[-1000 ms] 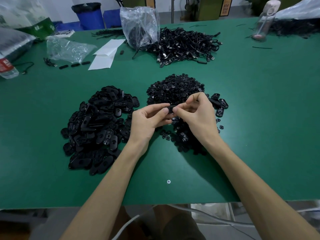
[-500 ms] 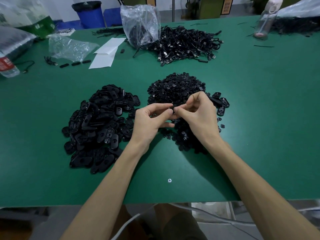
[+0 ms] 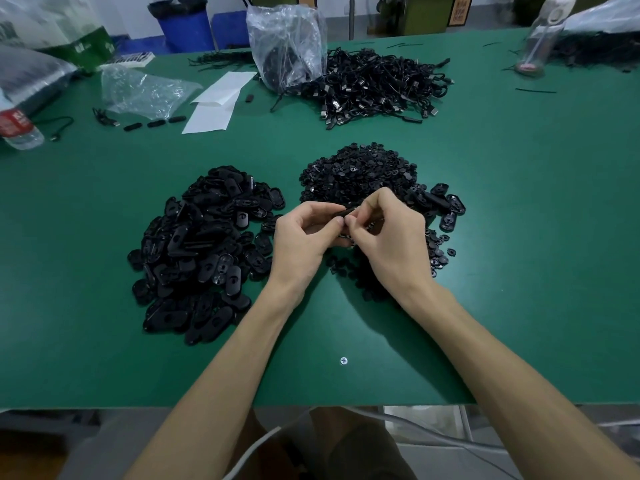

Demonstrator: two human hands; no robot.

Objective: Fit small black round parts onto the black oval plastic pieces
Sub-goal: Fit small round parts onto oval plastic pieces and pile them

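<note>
The green counter (image 3: 519, 271) filled the head view, with a heap of cables (image 3: 374, 84) and a plastic bag (image 3: 287, 43) at its far side. In the middle, the left hand (image 3: 301, 240) pinched one oval piece (image 3: 343, 213) just above the heap of round parts (image 3: 360, 174). The right hand (image 3: 391, 237) pinched the same piece with curled fingers, and I could not tell if a round part was under them. A big heap of oval pieces (image 3: 204, 251) lay to the left, and only a few ovals (image 3: 446, 206) lay to the right. So, in my judgement, most of the work was not yet done.
</note>
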